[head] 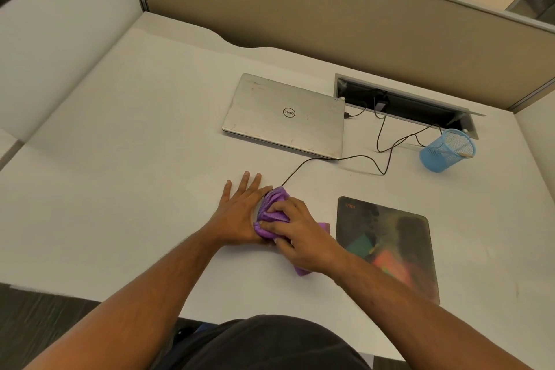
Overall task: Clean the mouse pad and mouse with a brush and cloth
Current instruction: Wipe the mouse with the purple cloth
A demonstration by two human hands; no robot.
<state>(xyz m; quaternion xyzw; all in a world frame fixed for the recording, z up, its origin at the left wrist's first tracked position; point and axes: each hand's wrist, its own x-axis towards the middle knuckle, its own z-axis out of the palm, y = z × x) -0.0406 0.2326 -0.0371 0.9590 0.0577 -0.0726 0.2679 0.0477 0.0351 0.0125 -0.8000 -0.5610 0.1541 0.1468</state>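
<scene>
A purple cloth [274, 213] is gripped in the right hand [295, 233], whose fingers are curled over its bunched folds, and it is pressed onto the mouse [260, 203], of which only a small grey edge can be seen between the two hands. The left hand [241, 212] is laid flat and open on the white desk [135, 174], fingers spread, its inner edge touching the mouse and the cloth; nothing is gripped by it. A tail of the cloth is seen trailing out beneath the right wrist. The mouse is placed in front of the closed silver laptop [285, 116], nearer the person, and a thin black cable [303, 165] is run from the mouse up to the laptop's near edge and on toward a recessed cable tray [402, 103] just right of the laptop. The mouse pad [387, 246], dark with coloured patches, is laid flat on the desk, in front and to the right of the laptop, just beside the right hand but apart from the mouse. A blue mesh pen cup [447, 150] is stood right of the laptop, with a slim stick-like handle seen at its rim; whether this is the brush cannot be told.
</scene>
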